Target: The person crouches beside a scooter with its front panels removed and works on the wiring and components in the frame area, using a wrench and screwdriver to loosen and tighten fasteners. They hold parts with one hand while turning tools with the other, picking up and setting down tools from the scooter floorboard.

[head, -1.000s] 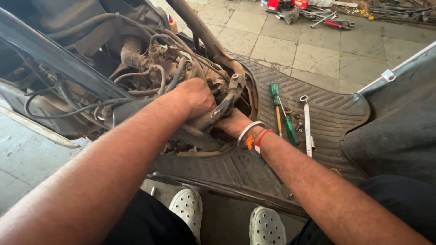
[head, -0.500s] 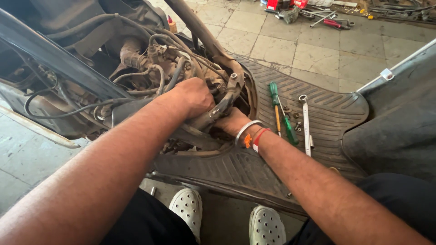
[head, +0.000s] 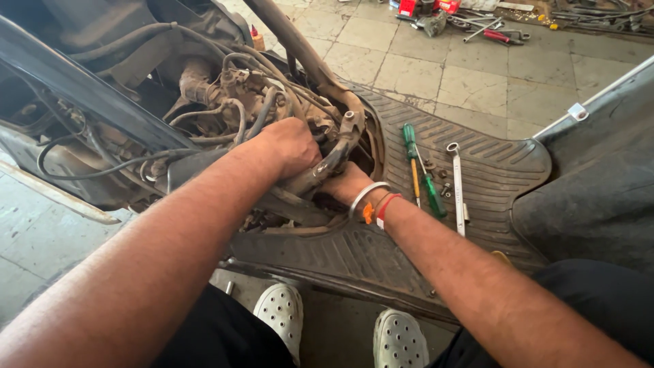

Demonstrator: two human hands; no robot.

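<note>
Metal bracket (head: 334, 160) at front of opened scooter, amid cables (head: 231, 112) above ribbed floor mat (head: 477, 170). Left hand (head: 289, 146) fisted over bracket top, fingers wrapped tight, likely steadying it. Right hand (head: 344, 184) reaches beneath; its fingers hidden, grip cannot tell. Green screwdriver (head: 422, 170) and spanner (head: 458, 184) lie on mat, near right wrist. Versus earlier frame: pose practically unchanged.

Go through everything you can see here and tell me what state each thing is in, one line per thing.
left hand: closed in a fist on a dark part among the cables
right hand: reaching under that part, fingers hidden
scooter front: opened up, cables and hoses exposed
green-handled screwdrivers: lying loose on the ribbed floor mat
spanner: lying flat on the mat
</note>
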